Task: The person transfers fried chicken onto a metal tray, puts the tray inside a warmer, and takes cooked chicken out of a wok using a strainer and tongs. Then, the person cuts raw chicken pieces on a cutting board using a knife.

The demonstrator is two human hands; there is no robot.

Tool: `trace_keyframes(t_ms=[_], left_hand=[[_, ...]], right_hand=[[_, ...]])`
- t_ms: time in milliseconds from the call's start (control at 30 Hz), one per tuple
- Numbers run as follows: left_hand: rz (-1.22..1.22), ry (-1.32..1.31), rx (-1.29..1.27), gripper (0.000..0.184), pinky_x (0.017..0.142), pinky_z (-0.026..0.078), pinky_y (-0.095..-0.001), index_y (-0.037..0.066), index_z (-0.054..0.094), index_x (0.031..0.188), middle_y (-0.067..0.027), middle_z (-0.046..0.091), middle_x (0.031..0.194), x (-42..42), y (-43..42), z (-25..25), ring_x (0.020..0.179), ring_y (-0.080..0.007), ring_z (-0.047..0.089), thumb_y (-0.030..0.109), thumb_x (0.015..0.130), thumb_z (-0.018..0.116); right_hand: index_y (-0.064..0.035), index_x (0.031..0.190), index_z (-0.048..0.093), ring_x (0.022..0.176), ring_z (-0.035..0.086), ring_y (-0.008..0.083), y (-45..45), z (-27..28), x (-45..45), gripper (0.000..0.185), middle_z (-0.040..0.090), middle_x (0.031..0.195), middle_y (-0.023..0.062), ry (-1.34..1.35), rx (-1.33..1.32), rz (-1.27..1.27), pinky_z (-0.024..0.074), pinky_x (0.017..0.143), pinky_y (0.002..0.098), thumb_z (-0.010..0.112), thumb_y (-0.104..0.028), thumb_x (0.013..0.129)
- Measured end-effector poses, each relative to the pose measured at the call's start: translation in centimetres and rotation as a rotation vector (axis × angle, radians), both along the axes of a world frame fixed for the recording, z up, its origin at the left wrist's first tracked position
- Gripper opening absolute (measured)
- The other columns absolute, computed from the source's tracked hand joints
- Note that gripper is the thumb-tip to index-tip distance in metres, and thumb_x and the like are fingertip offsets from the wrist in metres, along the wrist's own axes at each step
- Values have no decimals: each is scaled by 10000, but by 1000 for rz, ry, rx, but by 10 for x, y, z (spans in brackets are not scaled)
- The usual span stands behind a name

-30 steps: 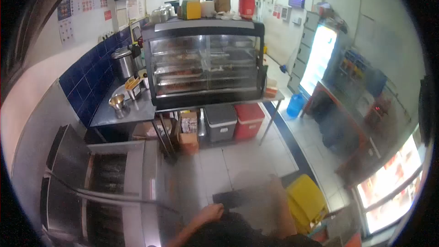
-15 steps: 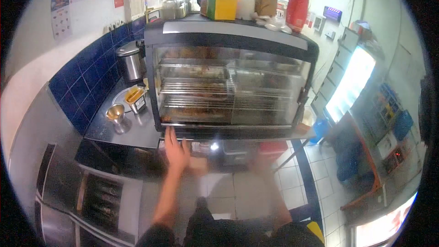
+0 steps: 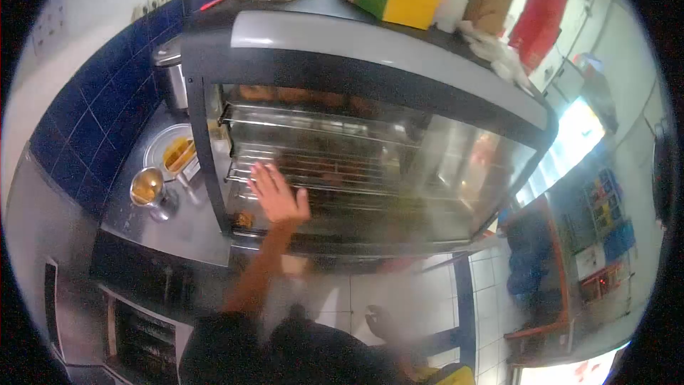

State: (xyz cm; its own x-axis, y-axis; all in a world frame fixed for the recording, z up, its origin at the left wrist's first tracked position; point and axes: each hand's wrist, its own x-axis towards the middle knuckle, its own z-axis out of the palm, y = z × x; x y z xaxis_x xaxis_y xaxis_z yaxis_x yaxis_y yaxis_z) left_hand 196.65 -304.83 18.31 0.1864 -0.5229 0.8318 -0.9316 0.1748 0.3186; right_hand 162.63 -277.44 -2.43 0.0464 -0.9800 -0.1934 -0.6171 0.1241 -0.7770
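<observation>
The left hand (image 3: pixel 278 196) has risen from the lower edge of the glass-fronted display cabinet (image 3: pixel 342 68) to its wire racks (image 3: pixel 306 122), grip empty, fingers apart; contact is unclear. A browned food piece (image 3: pixel 244 219) sits inside the cabinet, lower left. Left of it, a flared metal cup (image 3: pixel 147 187) stands on the steel desk (image 3: pixel 178 235).

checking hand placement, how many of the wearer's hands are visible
1: the left hand, in front of the display cabinet. The right hand may be hidden.
</observation>
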Motion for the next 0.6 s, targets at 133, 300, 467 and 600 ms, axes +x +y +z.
trace_keyframes(t_ms=[133,300,467,600], left_hand=[[-107,47,-30,804,1105,72,-676,-141,242,1439,-385,137,1511,-48,-3,-3,1419,-537,109,501,967,343],[-277,-79,265,872,1134,69,-622,-165,195,1438,-397,156,1498,-71,29,7,1410,-539,136,529,942,382],[-411,404,115,818,1138,153,-558,-193,188,1417,-395,202,1477,-54,47,1,1371,-540,214,476,974,345],[-403,413,-20,679,1102,275,-506,-133,191,1442,-300,293,1458,-72,46,-4,1308,-434,360,315,992,431]], right_hand=[[-15,1172,574,1002,615,397,-61,32,61,352,637,1095,213,201,-347,212,507,876,447,633,-201,879],[-62,1223,555,1010,610,410,-116,158,140,374,615,1180,206,213,-165,330,503,870,473,620,-218,890],[-74,1197,599,936,638,383,-112,186,144,336,661,1084,192,226,-367,250,517,812,471,627,-215,894],[-57,1061,664,690,640,184,-122,306,151,173,699,871,138,177,-539,71,515,658,323,622,-84,896]])
